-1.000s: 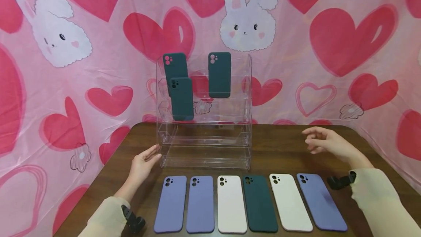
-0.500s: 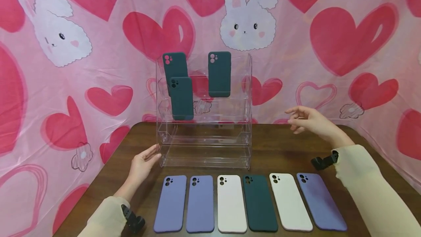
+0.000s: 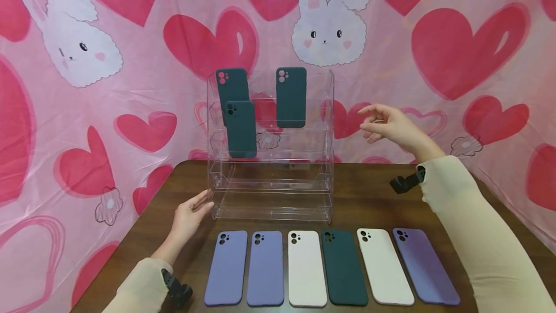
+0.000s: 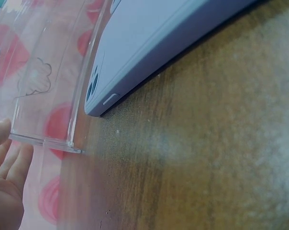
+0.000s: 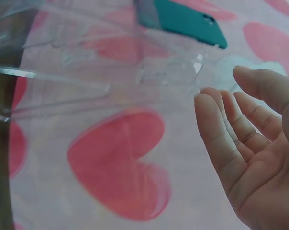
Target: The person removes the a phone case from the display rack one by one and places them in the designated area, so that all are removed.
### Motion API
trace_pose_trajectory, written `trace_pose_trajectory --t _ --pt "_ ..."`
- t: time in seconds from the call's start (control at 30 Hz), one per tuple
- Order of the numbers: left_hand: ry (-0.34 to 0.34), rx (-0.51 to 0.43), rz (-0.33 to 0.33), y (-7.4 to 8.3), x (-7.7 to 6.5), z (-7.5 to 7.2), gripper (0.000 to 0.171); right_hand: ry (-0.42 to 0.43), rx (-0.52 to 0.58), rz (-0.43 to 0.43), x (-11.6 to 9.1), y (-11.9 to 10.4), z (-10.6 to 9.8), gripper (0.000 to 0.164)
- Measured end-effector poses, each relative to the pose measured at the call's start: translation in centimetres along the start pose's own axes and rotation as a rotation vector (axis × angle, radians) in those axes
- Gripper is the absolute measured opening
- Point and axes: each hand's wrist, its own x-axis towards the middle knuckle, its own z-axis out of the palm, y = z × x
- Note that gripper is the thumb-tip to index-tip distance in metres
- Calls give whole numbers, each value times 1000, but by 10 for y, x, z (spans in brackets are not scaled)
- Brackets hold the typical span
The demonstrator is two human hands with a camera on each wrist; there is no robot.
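Note:
A clear acrylic tiered display rack (image 3: 271, 185) stands on the wooden table. Two dark green phone cases (image 3: 231, 83) overlap on its upper left tiers, and another green phone case (image 3: 291, 98) leans at the top, right of centre. My left hand (image 3: 187, 219) holds the rack's left side low down, thumb on one face and fingers on the other; the left wrist view has this hand (image 4: 8, 182) at the clear panel's edge. To the right of the rack, my right hand (image 3: 388, 124) is raised, fingers loosely bent and holding nothing; the right wrist view shows its palm (image 5: 264, 167).
Along the table's front lies a row of phone cases: two lilac cases (image 3: 226, 269) at left, a white case (image 3: 306, 269), a green case (image 3: 346, 269), another white case (image 3: 384, 267) and a lilac case (image 3: 427, 269). A heart-patterned pink cloth (image 3: 143, 71) hangs behind.
My right hand has moved left and up from above the table's right side, closer to the rack. My left hand and the phone cases have stayed where they were.

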Motion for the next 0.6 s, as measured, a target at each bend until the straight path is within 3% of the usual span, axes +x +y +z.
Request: trace_pose_trajectory --t 0.37,0.6 --pt "6 24 -12 0 0 0 43 -19 -45 -64 34 -41 24 44" --pt "5 21 -14 0 0 0 43 -43 -6 -107 51 -61 47 38"
